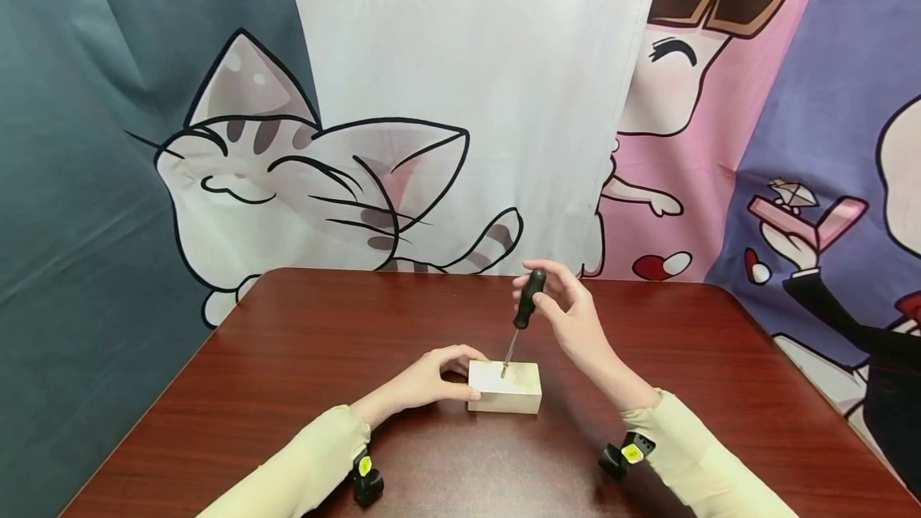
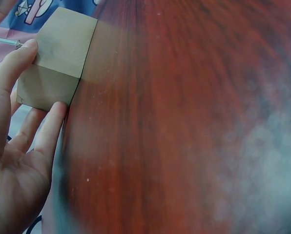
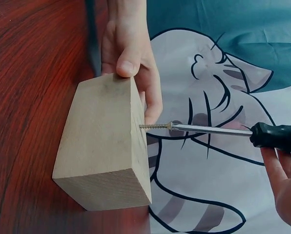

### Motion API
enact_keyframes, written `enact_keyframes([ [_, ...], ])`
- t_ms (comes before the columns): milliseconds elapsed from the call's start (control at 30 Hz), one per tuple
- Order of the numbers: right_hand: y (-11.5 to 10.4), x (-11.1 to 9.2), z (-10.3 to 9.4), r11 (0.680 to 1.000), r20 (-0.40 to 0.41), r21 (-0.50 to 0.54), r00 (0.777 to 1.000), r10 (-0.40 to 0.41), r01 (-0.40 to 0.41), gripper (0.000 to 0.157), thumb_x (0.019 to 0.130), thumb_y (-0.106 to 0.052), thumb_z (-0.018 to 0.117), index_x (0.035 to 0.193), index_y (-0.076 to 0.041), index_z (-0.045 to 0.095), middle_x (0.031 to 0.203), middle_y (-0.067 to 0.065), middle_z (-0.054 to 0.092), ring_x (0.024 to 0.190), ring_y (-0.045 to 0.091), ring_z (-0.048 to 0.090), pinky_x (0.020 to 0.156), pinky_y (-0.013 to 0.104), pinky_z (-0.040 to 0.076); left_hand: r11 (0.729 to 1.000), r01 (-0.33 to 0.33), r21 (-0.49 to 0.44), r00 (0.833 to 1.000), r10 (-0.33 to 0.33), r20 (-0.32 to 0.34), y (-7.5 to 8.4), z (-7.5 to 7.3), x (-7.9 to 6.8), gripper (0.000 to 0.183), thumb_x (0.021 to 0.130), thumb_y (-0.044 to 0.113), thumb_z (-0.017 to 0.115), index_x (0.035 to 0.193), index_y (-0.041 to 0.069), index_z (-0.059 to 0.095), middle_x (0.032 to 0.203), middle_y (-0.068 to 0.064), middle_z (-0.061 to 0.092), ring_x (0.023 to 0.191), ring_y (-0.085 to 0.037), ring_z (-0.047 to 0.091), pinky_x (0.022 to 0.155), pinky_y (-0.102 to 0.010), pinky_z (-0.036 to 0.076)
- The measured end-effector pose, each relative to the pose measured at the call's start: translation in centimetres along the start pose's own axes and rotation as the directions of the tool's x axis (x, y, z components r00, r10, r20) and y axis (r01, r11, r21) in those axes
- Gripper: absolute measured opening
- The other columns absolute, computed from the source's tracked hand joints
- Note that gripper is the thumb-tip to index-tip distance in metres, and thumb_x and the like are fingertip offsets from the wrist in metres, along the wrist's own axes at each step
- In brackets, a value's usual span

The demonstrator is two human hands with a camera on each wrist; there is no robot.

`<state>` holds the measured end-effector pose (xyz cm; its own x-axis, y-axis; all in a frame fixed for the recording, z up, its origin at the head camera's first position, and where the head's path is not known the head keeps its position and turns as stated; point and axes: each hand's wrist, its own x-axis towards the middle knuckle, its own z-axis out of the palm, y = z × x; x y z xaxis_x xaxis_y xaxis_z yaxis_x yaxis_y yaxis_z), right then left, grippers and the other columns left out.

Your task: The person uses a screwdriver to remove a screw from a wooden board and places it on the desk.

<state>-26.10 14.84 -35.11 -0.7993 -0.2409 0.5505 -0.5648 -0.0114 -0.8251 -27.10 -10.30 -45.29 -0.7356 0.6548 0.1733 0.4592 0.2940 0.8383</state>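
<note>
- Here's the wooden block [image 1: 504, 400], flat on the table [image 1: 324, 322]!
- Left hand [image 1: 430, 380] grips the block's left end.
- Above the block, right hand [image 1: 573, 318] pinches the screwdriver [image 1: 528, 302] handle.
- Screwdriver meets screw [image 3: 154, 126] atop the block!

the pale wooden block [image 3: 99, 131] is a plain rectangular piece lying flat on the reddish-brown desk [image 1: 360, 326]. a brassy threaded screw [image 3: 154, 126] stands out from its upper face, much thread exposed. the screwdriver [image 1: 526, 312], black-handled with a shiny metal shaft, tilts above, its tip meeting the screw's head.
</note>
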Motion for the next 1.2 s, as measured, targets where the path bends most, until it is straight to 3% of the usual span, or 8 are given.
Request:
enact_keyframes([
  [133, 0.00, -0.07, 0.39, 0.999, -0.044, -0.033, 0.999, -0.003, 0.001, 0.036, 0.094, 0.005, 0.056, 0.130, 0.001, 0.053, 0.106, -0.004, 0.066, 0.093, 0.006, 0.068, 0.079, 0.025, 0.058, 1.000, -0.006, -0.004, 1.000, 0.006, -0.002, -0.03, -0.01, 0.01, 0.044, 0.085, 0.025, 0.079, 0.125, 0.021, 0.062, 0.109, -0.002, 0.071, 0.100, -0.007, 0.067, 0.094, -0.029, 0.053],
  [333, 0.28, -0.25, 0.56, 0.990, -0.103, -0.135, 0.994, 0.027, -0.041, 0.039, 0.091, -0.007, 0.070, 0.127, -0.006, 0.055, 0.097, -0.001, 0.055, 0.082, 0.003, 0.060, 0.072, 0.018, 0.054, 1.000, 0.010, -0.011, 1.000, -0.010, 0.001, 0.00, 0.00, 0.05, 0.044, 0.084, 0.025, 0.080, 0.124, 0.024, 0.062, 0.108, 0.001, 0.071, 0.100, -0.006, 0.067, 0.094, -0.027, 0.053],
  [633, 0.18, -0.27, 0.26, 0.988, -0.081, -0.138, 0.995, 0.053, -0.064, 0.045, 0.091, -0.010, 0.070, 0.134, -0.014, 0.057, 0.091, -0.002, 0.066, 0.084, 0.009, 0.067, 0.082, 0.021, 0.055, 1.000, 0.025, -0.016, 1.000, -0.025, 0.002, 0.03, 0.00, -0.03, 0.044, 0.083, 0.024, 0.081, 0.124, 0.025, 0.062, 0.108, 0.003, 0.071, 0.101, -0.007, 0.067, 0.094, -0.026, 0.053],
  [800, 0.14, -0.23, 0.20, 0.995, -0.052, -0.088, 0.998, 0.041, -0.046, 0.047, 0.093, -0.007, 0.067, 0.137, -0.011, 0.053, 0.107, -0.008, 0.070, 0.097, 0.009, 0.069, 0.090, 0.022, 0.055, 1.000, 0.010, -0.012, 1.000, -0.010, -0.001, -0.04, 0.05, -0.09, 0.044, 0.084, 0.025, 0.080, 0.124, 0.023, 0.062, 0.109, -0.001, 0.071, 0.101, -0.010, 0.067, 0.094, -0.030, 0.054],
  [1000, -0.01, -0.22, 0.38, 0.999, 0.004, 0.020, 1.000, 0.026, -0.026, 0.039, 0.098, -0.001, 0.055, 0.136, 0.002, 0.046, 0.112, -0.006, 0.068, 0.099, 0.009, 0.071, 0.082, 0.029, 0.060, 1.000, 0.007, -0.014, 1.000, -0.007, -0.002, -0.11, 0.08, -0.10, 0.043, 0.084, 0.024, 0.080, 0.124, 0.022, 0.063, 0.109, -0.002, 0.071, 0.101, -0.010, 0.067, 0.094, -0.031, 0.054],
  [1200, -0.02, -0.09, 0.51, 0.993, -0.062, -0.114, 0.998, 0.031, -0.038, 0.039, 0.093, -0.008, 0.068, 0.130, -0.008, 0.056, 0.096, -0.004, 0.065, 0.087, 0.007, 0.066, 0.076, 0.022, 0.056, 0.999, 0.023, -0.022, 1.000, -0.023, 0.003, -0.01, 0.01, -0.03, 0.044, 0.084, 0.023, 0.080, 0.124, 0.025, 0.062, 0.109, 0.002, 0.070, 0.101, -0.007, 0.066, 0.094, -0.027, 0.053],
])
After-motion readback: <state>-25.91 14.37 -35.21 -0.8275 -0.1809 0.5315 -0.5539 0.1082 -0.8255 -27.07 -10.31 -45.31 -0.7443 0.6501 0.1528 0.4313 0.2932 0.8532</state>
